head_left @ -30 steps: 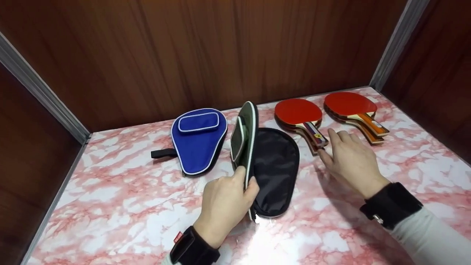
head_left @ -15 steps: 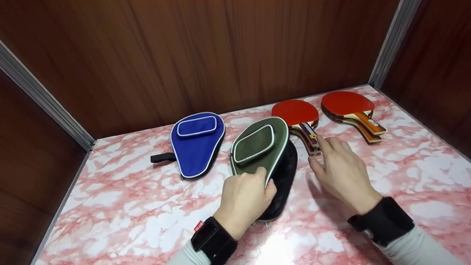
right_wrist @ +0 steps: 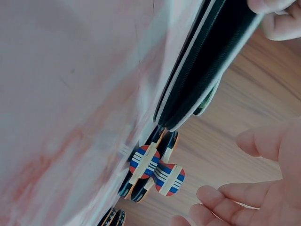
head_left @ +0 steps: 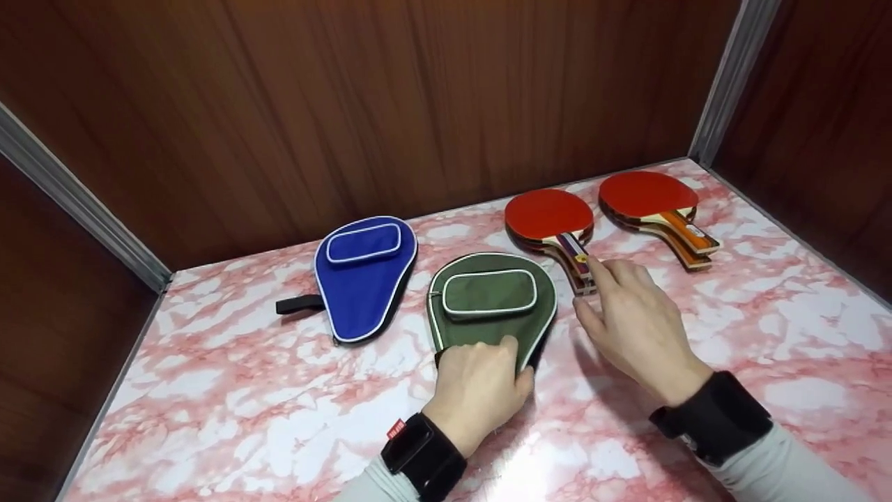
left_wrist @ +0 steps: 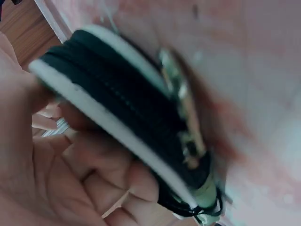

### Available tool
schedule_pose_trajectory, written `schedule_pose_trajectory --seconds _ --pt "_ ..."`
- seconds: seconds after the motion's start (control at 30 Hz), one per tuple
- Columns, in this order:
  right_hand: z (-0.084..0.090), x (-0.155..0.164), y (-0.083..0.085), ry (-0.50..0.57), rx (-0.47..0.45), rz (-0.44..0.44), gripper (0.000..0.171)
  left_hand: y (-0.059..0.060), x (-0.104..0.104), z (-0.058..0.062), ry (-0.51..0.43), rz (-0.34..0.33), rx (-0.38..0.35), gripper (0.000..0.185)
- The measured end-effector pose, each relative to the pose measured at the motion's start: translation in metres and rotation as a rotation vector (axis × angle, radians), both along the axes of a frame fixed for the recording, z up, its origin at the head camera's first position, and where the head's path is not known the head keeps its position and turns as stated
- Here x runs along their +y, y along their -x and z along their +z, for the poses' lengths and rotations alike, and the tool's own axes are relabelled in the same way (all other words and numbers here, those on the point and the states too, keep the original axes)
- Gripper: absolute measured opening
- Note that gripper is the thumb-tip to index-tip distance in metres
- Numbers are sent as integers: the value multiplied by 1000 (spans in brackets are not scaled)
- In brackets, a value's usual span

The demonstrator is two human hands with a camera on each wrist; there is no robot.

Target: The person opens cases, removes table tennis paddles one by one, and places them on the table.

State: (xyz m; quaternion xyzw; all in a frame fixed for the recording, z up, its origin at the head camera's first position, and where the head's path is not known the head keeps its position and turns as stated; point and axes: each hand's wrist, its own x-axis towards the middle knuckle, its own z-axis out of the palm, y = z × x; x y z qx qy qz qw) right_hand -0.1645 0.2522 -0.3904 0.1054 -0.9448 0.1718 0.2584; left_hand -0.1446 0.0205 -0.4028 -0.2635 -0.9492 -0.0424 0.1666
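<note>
A green table tennis paddle case [head_left: 488,328] with white piping and a small front pocket lies on the table. My left hand [head_left: 481,387] grips its narrow lower end, thumb on the right edge. In the left wrist view, the fingers [left_wrist: 108,165] lie against the case's white-trimmed edge, by its dark zipper side [left_wrist: 117,89]. A gap between the two halves shows in the right wrist view, along the zipper [right_wrist: 197,61]. My right hand [head_left: 637,324] hovers with loosely bent fingers, holding nothing, near the handles of two stacked red paddles [head_left: 549,213].
Left of the green case lies a blue paddle case [head_left: 362,289] with a black strap [head_left: 298,304]. Another stacked pair of red paddles [head_left: 648,195] with orange handles sits at the back right. Brown wood-grain panels [head_left: 348,104] wall in the pink marbled table [head_left: 230,390].
The green case's front half, earlier held upright away from the black half, has come down to the right over it under my left hand. My right hand stays near the paddle handles.
</note>
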Motion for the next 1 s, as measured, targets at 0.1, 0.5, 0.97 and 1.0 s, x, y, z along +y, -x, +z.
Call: schedule_pose_trajectory --seconds 0.1,0.5,0.97,1.0 --pt "1 -3 0 -1 -15 3 62 -2 -10 1 54 -70 -99 38" --pt "3 -8 0 -11 -3 48 66 -10 -67 -2 56 -375 -275 60" --pt "-8 -10 -2 -83 -133 95 76 38 -51 -5 104 -229 -301 54" --pt "-8 -11 -1 -83 -135 95 76 42 -50 -5 106 -220 -304 54"
